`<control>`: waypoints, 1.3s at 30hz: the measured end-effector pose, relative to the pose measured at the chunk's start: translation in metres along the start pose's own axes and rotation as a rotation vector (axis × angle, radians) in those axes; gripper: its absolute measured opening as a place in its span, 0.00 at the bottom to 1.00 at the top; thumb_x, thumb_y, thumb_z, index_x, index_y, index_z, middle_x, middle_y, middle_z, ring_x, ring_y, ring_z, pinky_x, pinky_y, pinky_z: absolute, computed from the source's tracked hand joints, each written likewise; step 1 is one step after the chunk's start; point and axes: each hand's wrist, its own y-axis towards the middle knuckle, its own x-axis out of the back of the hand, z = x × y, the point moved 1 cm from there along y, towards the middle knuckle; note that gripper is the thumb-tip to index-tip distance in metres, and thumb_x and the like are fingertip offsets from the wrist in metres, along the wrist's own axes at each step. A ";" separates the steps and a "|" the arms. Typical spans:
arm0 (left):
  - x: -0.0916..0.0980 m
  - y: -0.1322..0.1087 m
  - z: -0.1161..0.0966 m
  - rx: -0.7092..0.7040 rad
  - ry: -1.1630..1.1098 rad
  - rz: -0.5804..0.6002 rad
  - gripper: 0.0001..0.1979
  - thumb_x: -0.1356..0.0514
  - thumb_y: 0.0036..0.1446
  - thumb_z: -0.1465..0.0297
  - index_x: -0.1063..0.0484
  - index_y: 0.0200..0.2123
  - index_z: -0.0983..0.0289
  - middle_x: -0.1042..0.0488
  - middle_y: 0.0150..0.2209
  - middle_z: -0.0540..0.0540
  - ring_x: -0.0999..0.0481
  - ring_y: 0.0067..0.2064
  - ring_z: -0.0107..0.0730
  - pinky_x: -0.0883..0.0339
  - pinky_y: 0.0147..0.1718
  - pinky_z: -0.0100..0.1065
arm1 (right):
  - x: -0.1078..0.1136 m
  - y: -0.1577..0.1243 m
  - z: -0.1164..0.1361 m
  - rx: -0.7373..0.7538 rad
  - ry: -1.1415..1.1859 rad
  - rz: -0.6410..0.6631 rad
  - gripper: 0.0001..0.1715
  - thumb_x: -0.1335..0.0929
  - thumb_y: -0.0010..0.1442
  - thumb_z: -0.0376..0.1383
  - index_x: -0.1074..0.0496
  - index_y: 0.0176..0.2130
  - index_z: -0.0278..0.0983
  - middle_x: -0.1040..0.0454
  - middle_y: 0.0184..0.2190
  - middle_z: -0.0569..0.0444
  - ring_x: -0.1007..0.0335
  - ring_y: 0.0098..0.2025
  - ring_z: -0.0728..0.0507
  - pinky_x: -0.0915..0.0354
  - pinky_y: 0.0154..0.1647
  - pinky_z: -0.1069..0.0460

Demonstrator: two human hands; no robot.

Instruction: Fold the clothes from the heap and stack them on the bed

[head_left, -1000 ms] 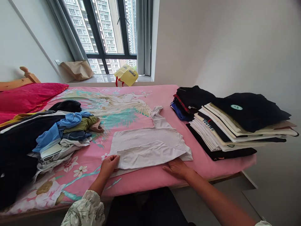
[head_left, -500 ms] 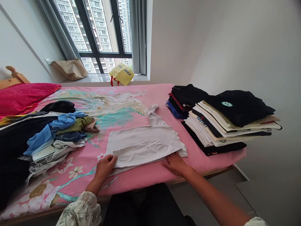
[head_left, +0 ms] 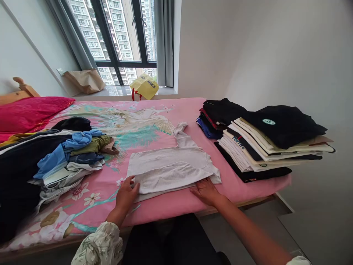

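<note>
A light grey shirt (head_left: 168, 178) lies on the pink bedsheet (head_left: 162, 207), its near part folded over and one sleeve sticking out at the far side. At the shirt's left edge is my left hand (head_left: 127, 195), thumb and fingers apart, close against the fabric. My right hand (head_left: 206, 192) rests flat at the near right of the shirt, fingers stretched out; their tips are partly covered by the folded layer.
Heaped loose clothes (head_left: 82, 147) lie on the left, by a red pillow (head_left: 33, 112). Folded clothes (head_left: 264, 147) are stacked on the right, with a smaller dark stack (head_left: 220, 114) behind. A yellow bag (head_left: 145, 86) and a brown paper bag (head_left: 86, 81) sit at the window.
My left hand has let go of the shirt's near left corner, its fingers spreading from a pinch. My right hand stays nearly in place. The view has shifted slightly.
</note>
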 end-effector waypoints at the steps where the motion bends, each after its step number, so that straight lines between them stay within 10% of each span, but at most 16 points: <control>1: -0.001 -0.002 0.000 -0.040 0.031 -0.050 0.24 0.45 0.52 0.62 0.33 0.52 0.66 0.27 0.44 0.61 0.29 0.47 0.47 0.37 0.47 0.41 | -0.001 -0.001 0.000 0.006 -0.007 -0.011 0.38 0.41 0.62 0.52 0.42 0.63 0.33 0.43 0.63 0.44 0.54 0.66 0.35 0.62 0.66 0.40; 4: -0.007 -0.014 -0.003 -0.322 0.113 -0.138 0.21 0.49 0.58 0.65 0.32 0.52 0.66 0.31 0.52 0.65 0.34 0.56 0.46 0.42 0.56 0.43 | -0.006 -0.001 -0.001 0.019 -0.031 -0.032 0.36 0.41 0.62 0.51 0.41 0.62 0.34 0.42 0.62 0.44 0.53 0.65 0.35 0.63 0.66 0.39; 8: -0.018 -0.035 -0.005 -0.608 0.262 0.084 0.21 0.50 0.61 0.62 0.34 0.57 0.58 0.41 0.64 0.59 0.44 0.64 0.44 0.51 0.61 0.48 | -0.006 -0.001 -0.005 0.034 -0.049 -0.021 0.37 0.41 0.62 0.51 0.43 0.63 0.35 0.43 0.63 0.45 0.54 0.66 0.35 0.61 0.65 0.39; 15: -0.017 -0.045 0.007 -0.551 0.353 0.298 0.25 0.50 0.61 0.58 0.42 0.61 0.51 0.49 0.67 0.55 0.51 0.67 0.44 0.61 0.62 0.56 | -0.012 -0.013 -0.026 0.095 -0.076 -0.113 0.36 0.42 0.63 0.51 0.43 0.62 0.32 0.42 0.62 0.43 0.53 0.65 0.35 0.61 0.66 0.38; 21: -0.006 -0.036 -0.003 -0.525 0.183 0.181 0.17 0.49 0.61 0.66 0.27 0.49 0.57 0.31 0.58 0.58 0.38 0.62 0.45 0.51 0.60 0.56 | -0.015 -0.041 -0.043 0.014 0.002 -0.380 0.28 0.43 0.65 0.47 0.32 0.53 0.33 0.32 0.55 0.43 0.42 0.59 0.36 0.51 0.63 0.41; 28: -0.038 -0.012 -0.042 -0.791 0.088 0.152 0.24 0.54 0.54 0.83 0.25 0.45 0.62 0.25 0.52 0.56 0.32 0.58 0.35 0.41 0.59 0.43 | 0.023 -0.015 0.033 0.098 0.252 -0.628 0.19 0.44 0.66 0.38 0.29 0.45 0.37 0.27 0.45 0.47 0.35 0.51 0.41 0.44 0.59 0.41; 32: -0.058 -0.003 -0.052 -0.723 0.290 0.145 0.22 0.53 0.59 0.77 0.29 0.52 0.61 0.31 0.57 0.57 0.35 0.60 0.40 0.44 0.60 0.50 | 0.020 0.031 0.069 0.216 0.159 -0.361 0.24 0.43 0.65 0.39 0.36 0.57 0.34 0.36 0.59 0.47 0.49 0.64 0.42 0.56 0.66 0.41; 35: -0.061 -0.006 -0.043 -0.561 0.446 0.062 0.23 0.51 0.62 0.64 0.37 0.59 0.60 0.40 0.63 0.60 0.44 0.64 0.52 0.52 0.59 0.60 | 0.007 0.052 0.052 0.049 0.065 -0.073 0.35 0.43 0.65 0.47 0.47 0.64 0.32 0.50 0.66 0.47 0.61 0.68 0.41 0.65 0.67 0.40; 39: -0.061 -0.014 -0.034 -0.483 0.528 0.049 0.26 0.52 0.62 0.59 0.40 0.62 0.59 0.46 0.66 0.61 0.50 0.66 0.54 0.58 0.60 0.61 | -0.001 0.055 0.020 -0.145 0.012 0.001 0.43 0.46 0.63 0.53 0.59 0.67 0.31 0.64 0.68 0.50 0.72 0.69 0.42 0.74 0.67 0.40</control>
